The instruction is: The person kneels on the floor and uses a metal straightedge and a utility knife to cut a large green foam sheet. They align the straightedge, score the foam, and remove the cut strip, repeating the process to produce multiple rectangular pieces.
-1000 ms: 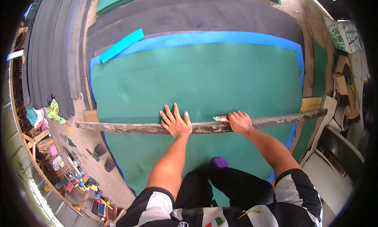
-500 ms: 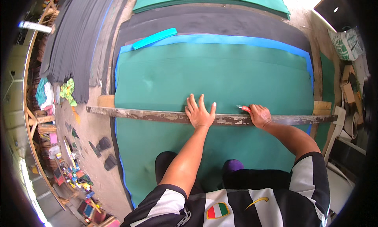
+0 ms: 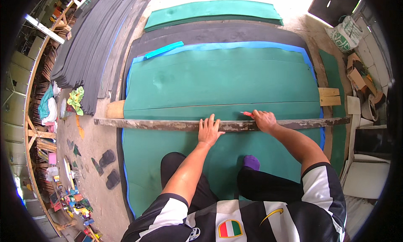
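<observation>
A long, worn straight bar (image 3: 168,124) with patchy brown paint lies across a large green sheet (image 3: 168,82). My left hand (image 3: 210,131) rests on the bar near its middle, fingers spread and pointing away from me. In my closed right hand (image 3: 265,121) is a red utility knife (image 3: 248,114). Its tip points left, just beyond the bar's far edge. Past the bar, a thin dark line runs across the green sheet from side to side. My purple-socked foot (image 3: 251,162) is on the sheet nearer me.
Wooden blocks (image 3: 330,96) sit at the sheet's sides. A turquoise strip (image 3: 164,50) lies on the blue layer at the far edge. Dark stacked sheets (image 3: 92,40) stand at left, a green stack (image 3: 214,12) at the back. Slippers (image 3: 107,158) are on the floor, a white sack (image 3: 345,34) far right.
The bar has shifted toward me, away from the wooden blocks, with both hands moving along. The dark line across the sheet now shows beyond it. The whole view has also shifted.
</observation>
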Motion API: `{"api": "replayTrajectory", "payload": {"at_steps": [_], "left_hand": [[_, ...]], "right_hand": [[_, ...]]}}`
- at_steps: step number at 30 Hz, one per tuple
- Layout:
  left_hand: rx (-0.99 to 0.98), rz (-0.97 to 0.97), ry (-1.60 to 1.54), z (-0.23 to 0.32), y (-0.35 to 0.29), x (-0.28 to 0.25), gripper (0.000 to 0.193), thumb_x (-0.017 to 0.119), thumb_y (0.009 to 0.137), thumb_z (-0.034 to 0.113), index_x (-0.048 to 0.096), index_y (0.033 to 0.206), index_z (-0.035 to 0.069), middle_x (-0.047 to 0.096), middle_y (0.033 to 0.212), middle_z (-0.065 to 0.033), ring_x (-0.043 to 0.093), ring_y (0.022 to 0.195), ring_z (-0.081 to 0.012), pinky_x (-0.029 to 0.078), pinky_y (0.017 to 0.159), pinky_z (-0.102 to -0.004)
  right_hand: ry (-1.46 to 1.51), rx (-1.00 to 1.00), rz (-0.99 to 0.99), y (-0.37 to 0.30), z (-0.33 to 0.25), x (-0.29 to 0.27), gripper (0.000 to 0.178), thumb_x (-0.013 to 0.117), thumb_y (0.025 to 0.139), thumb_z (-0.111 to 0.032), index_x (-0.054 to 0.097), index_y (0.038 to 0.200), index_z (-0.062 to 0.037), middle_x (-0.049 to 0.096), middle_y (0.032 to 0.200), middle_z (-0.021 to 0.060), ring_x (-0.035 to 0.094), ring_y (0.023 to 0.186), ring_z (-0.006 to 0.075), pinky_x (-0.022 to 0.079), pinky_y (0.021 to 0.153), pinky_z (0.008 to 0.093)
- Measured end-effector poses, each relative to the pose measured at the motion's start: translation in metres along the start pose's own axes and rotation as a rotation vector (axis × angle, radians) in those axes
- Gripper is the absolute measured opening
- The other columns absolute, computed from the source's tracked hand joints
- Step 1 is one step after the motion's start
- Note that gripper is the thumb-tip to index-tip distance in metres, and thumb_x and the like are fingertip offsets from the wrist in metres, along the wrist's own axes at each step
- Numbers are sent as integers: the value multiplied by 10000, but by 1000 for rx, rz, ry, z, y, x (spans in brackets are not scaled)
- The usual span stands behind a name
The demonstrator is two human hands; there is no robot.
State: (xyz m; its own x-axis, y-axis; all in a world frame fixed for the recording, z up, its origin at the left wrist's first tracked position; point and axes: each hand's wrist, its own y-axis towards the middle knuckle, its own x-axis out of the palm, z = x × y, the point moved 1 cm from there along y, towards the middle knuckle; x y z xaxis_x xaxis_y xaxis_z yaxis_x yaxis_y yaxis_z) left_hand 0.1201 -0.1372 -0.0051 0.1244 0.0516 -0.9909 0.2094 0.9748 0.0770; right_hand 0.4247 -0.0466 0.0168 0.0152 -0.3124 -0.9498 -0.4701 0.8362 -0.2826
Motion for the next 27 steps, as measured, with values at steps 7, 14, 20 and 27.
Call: {"api": "replayTrajectory", "payload": {"at_steps": [7,14,20,27], "left_hand": [[70,-57,-4,8,-36,3,750,778,800,615,639,1348,123,575,1325,-67,521,1204,-288,432,1072,-476],[-64,-76,-388,-14,-17,-16,591,751,900,479,637,1339,100,600,1283,-79,536,1238,-291,442,1082,-459],[-132,-87,-181,-41,10,-21,647,712,954,360,498,1491,70,467,1566,-130,389,1479,-331,322,1224,-501],[-82,-245,-55,-42,55,-14,828,710,960,390,313,1623,93,288,1700,-107,217,1589,-328,216,1287,-524]], "right_hand": [[91,-51,-196,-26,-19,-27,269,505,1072,-339,497,1187,-96,715,1095,160,698,1045,386,540,825,537],[176,-106,-249,-20,-50,2,386,548,1054,-406,490,1189,-49,684,1160,205,661,1126,410,548,919,529],[153,-237,-187,-8,-77,-13,477,582,1027,-497,546,1192,-51,654,1185,165,622,1179,366,539,954,491],[147,-144,32,55,-56,-32,365,676,983,-404,635,1128,-72,657,1157,124,624,1151,327,529,951,466]]}}
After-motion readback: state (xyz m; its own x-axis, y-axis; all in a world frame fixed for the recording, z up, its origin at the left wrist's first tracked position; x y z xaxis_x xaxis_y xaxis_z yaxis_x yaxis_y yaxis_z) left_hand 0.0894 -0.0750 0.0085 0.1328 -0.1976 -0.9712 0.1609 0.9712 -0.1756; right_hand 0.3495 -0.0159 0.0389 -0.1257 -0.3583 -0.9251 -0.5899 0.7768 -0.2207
